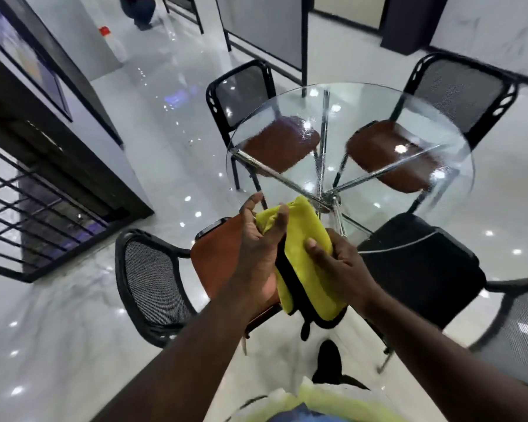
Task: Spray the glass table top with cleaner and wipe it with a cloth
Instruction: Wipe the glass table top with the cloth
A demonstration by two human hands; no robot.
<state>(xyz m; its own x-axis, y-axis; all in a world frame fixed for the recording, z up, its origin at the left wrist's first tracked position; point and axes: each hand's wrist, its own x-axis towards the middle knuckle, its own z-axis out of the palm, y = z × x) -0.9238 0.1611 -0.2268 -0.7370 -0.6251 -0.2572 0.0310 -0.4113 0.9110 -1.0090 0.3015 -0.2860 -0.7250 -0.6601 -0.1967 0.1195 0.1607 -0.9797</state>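
A round glass table top (pixel 457 190) on a chrome frame stands in front of me, wet with streaks and droplets on its far half. A folded yellow cloth with a black border (pixel 308 263) is held between both hands above the table's near edge. My left hand (pixel 258 245) grips its upper left corner with the thumb on top. On the cloth's right side, my right hand (pixel 340 263) pinches it. No spray bottle of cleaner is near the hands.
Several black mesh-back chairs surround the table, two with brown seats (pixel 281 144) (pixel 387 153) at the far side, one at the near left (pixel 153 284), one at the right. A white bottle with a red cap (pixel 116 45) stands on the glossy floor far left. A person (pixel 139 9) crouches in the background.
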